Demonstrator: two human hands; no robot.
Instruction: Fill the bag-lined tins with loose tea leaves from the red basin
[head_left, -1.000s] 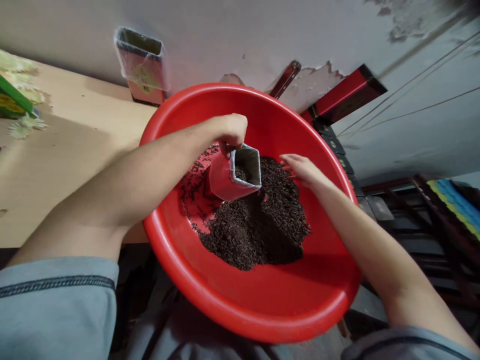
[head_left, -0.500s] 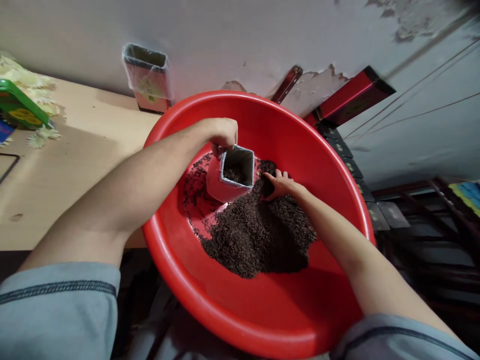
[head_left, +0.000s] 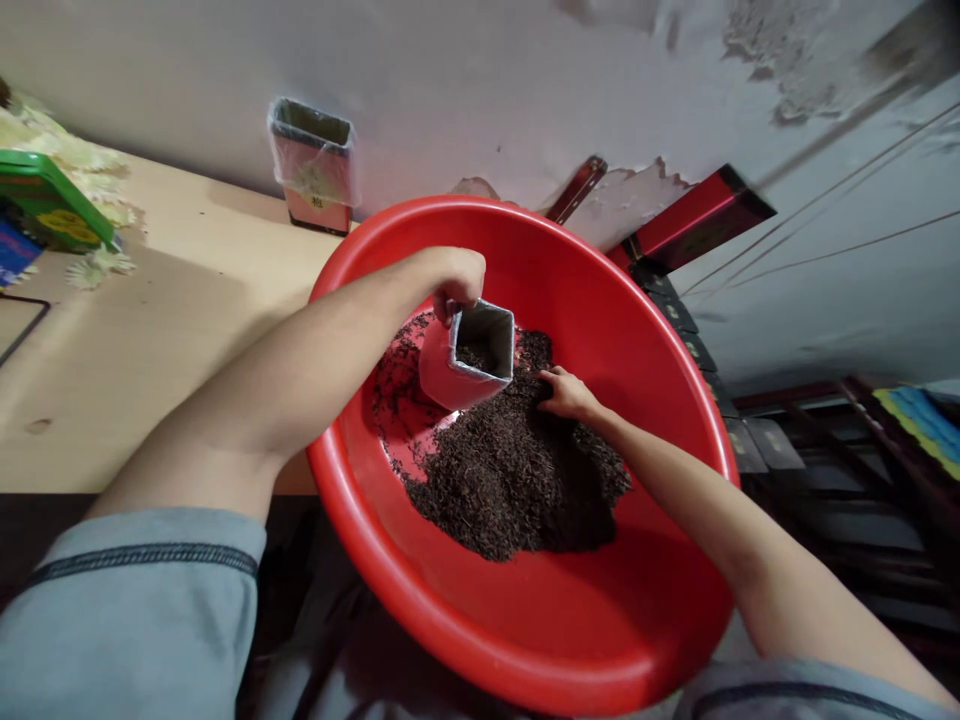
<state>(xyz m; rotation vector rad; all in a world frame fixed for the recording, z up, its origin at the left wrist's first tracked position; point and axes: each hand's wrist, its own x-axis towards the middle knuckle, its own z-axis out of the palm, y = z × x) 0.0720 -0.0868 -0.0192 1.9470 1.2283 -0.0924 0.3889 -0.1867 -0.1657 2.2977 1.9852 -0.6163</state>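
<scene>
Dark leaves lie in a red tub. The left hand grips a tin; the right hand touches the leaves, grip unclear from here.

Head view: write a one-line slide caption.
Left hand grips a tin in a red tub, right hand at the dark pile beside it.

Right bare hand: some fingertips hidden; whether buried in dark, loose, shredded material, I can't tell. Left bare hand covers 1 corner of red, square, film-lined tin. Green, flat, yellow-printed box: cut off at left.
</scene>
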